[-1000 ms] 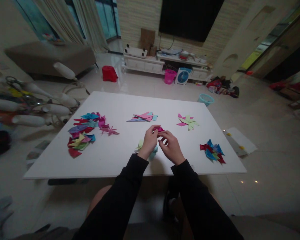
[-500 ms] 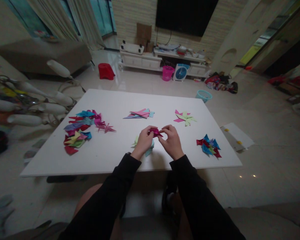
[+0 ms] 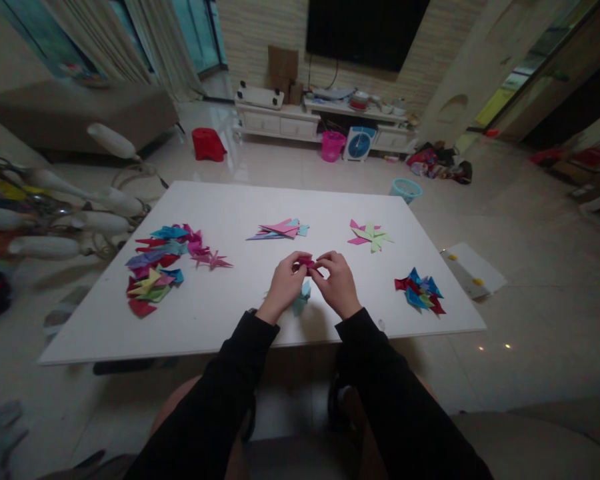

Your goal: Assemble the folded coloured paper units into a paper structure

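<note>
"Paper [image 3: 307, 263], magenta: where was it?"

"One item, in the person's fingers, over the table [image 3: 230, 307]. Largely covered; its folded form could not be told. It marked the clock's centre, twelve pointing away from the wearer."

"Hands, condition?"

"Two, both occupied. Left hand [image 3: 283, 288]: thumb and fingers were closed on the paper's nine o'clock side. Right hand [image 3: 337, 287]: thumb and fingers were pinched narrow on its three o'clock side."

"Other stock on the table?"

"Six o'clock: one pale blue piece [image 3: 301, 300], partly hidden by the left hand. Nine: one large pile [image 3: 153, 273], red, blue, violet, yellow, green and magenta; just beside it, toward three, lay one pink fold [image 3: 213, 261], pointed. Eleven: strips [image 3: 284, 229], pink, blue and violet, overlapping. Two: one cluster [image 3: 371, 233], green over pink. Between three and four: one small pile [image 3: 419, 288], mostly blue and red."

"Beyond the table?"

"Eleven: one red stool [image 3: 209, 145]. One: one blue-and-white fan [image 3: 360, 143]; a pink bin [image 3: 333, 148] stood just beside it, toward twelve. Two: one teal basket [image 3: 406, 188], near the table's far corner."
</note>
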Demonstrator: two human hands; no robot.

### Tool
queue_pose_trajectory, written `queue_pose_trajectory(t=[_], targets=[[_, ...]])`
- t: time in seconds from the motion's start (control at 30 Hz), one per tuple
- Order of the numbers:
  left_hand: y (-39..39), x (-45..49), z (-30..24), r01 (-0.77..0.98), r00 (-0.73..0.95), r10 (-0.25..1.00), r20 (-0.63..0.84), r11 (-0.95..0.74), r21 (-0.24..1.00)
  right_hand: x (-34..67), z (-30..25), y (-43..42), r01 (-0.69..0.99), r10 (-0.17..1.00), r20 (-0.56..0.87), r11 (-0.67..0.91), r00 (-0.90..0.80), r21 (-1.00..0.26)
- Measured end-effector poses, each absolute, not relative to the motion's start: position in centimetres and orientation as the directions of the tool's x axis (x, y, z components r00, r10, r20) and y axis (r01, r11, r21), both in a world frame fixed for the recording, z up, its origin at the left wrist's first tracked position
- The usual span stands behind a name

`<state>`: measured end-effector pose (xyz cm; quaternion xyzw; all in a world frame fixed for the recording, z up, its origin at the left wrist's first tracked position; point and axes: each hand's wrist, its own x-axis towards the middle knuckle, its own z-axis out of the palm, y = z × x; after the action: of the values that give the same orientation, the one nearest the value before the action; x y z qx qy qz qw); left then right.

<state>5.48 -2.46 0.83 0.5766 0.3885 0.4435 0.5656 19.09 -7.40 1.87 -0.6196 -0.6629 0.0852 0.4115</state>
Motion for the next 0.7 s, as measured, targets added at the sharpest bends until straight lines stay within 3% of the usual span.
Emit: queue_pose_trajectory(t=[0.13,0.3,0.53,0.7], targets=[[-3.1,5.2,1.9,-0.146,0.289,0.957,0.010,0.033,0.989,18.9,2.4,-7.6,0.640,0.865,0.426,0.174,0.263,-0.748],[-3.9,5.0,2.4,-0.277,0.322,0.942,-0.099,0.193,0.941,18.7,2.8,-7.7,0.365,0.865,0.271,0.111,0.422,-0.924],[-3.6,5.3,2.2,-0.308,0.381,0.921,-0.082,0.210,0.928,18.4,2.3,-7.1,0.117,0.881,0.116,0.069,0.459,-0.991],[-3.0,5.6,2.1,-0.323,0.380,0.922,-0.073,0.206,0.924,18.7,2.4,-6.9,0.071,0.883,0.082,0.055,0.463,-0.996]])
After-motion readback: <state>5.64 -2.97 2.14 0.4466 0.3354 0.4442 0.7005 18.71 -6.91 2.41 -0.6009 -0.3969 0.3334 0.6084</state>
